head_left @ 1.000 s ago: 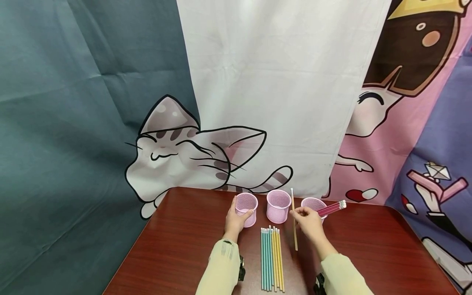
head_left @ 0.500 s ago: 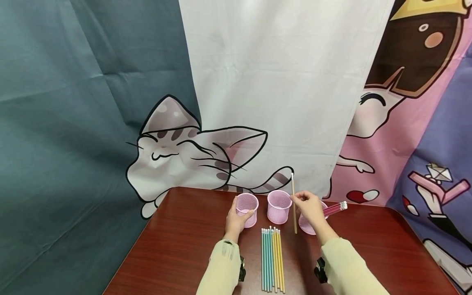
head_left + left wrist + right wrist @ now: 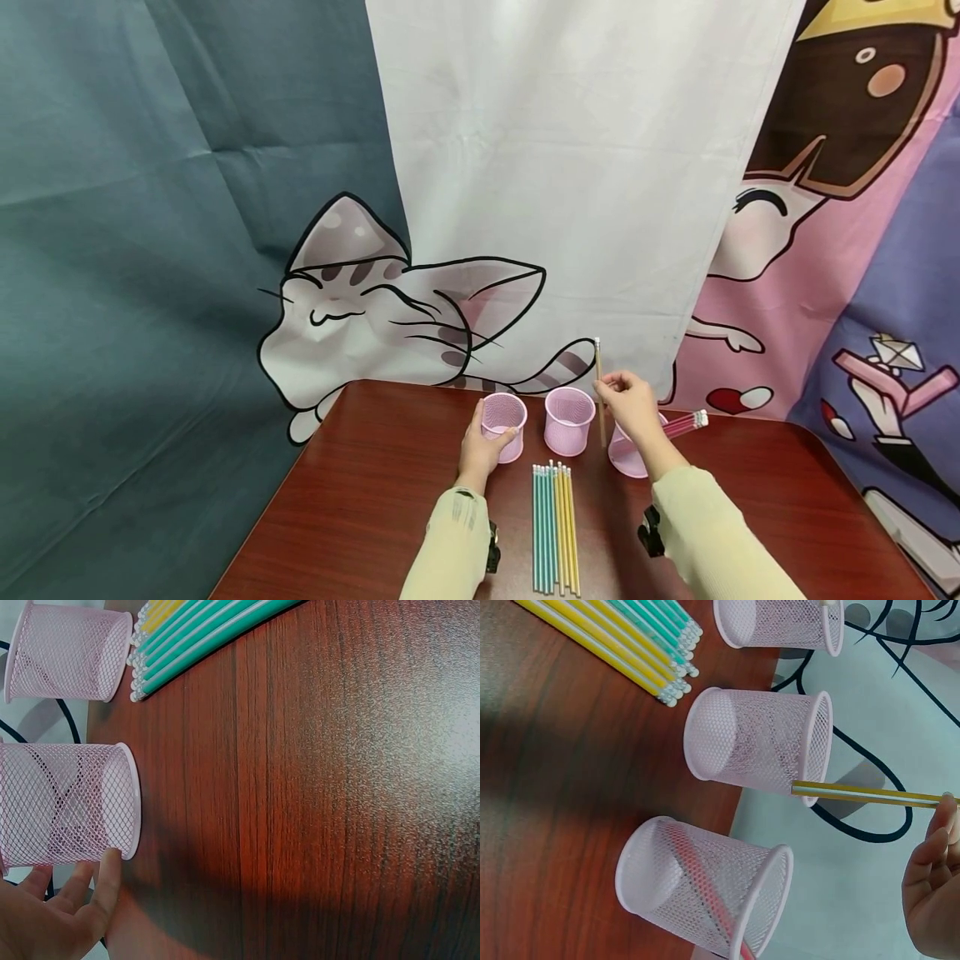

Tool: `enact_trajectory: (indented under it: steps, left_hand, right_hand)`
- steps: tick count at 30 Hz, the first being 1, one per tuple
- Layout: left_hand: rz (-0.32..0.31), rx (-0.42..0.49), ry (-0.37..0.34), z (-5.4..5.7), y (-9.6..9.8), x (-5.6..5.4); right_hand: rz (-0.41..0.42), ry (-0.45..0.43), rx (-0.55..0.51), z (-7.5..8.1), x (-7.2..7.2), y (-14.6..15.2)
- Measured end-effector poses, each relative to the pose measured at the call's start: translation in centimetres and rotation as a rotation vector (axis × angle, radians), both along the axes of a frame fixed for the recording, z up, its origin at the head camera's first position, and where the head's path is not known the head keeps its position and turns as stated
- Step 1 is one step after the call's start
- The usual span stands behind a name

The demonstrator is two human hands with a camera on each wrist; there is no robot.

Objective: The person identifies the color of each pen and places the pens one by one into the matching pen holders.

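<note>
My right hand pinches a yellow pencil near its middle, held upright with the white eraser end up. In the right wrist view the pencil's lower end overlaps the rim of the middle pink mesh pen cup. With its thumb across the front and fingers at the side, my left hand holds the left pink mesh pen cup. Behind my right wrist is the right pen cup, where magenta pencils lean out to the right.
Teal pencils and yellow pencils lie side by side on the brown wooden table, eraser ends toward the cups. A cartoon-printed cloth hangs right behind the table's far edge.
My right hand has risen away from the table, lifting the yellow pencil upward beside the middle cup. More of the right cup now shows below the hand. My left hand stays on its cup.
</note>
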State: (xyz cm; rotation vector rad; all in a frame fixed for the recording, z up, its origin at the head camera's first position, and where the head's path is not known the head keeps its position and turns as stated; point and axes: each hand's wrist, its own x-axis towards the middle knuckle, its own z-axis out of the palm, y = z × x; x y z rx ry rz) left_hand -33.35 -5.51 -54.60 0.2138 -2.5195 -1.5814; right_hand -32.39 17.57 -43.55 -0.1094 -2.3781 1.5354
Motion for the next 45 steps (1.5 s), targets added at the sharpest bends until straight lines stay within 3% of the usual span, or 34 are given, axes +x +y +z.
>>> enact_trajectory:
  steps: [10, 18, 27, 36, 45]
  left_hand:
    - [0.002, -0.010, 0.006, 0.0, 0.0, 0.0]
    - [-0.004, -0.007, 0.001, 0.1, 0.0, 0.1]
    - [0.004, -0.022, -0.009, 0.0, 0.0, -0.1]
    - [0.004, -0.030, 0.004, -0.1, 0.0, -0.1]
    - [0.006, -0.021, -0.008, -0.1, 0.1, -0.2]
  right_hand:
    - [-0.066, 0.028, 0.073, 1.3, -0.7, -0.4]
    - [-0.021, -0.054, -0.001, -0.7, -1.2, -0.4]
    - [-0.044, -0.084, 0.192, -3.1, -0.4, -0.8]
    - [-0.028, -0.083, 0.480, -5.2, 0.0, -0.6]
    - [-0.002, -0.141, 0.550, -5.5, 0.1, -0.7]
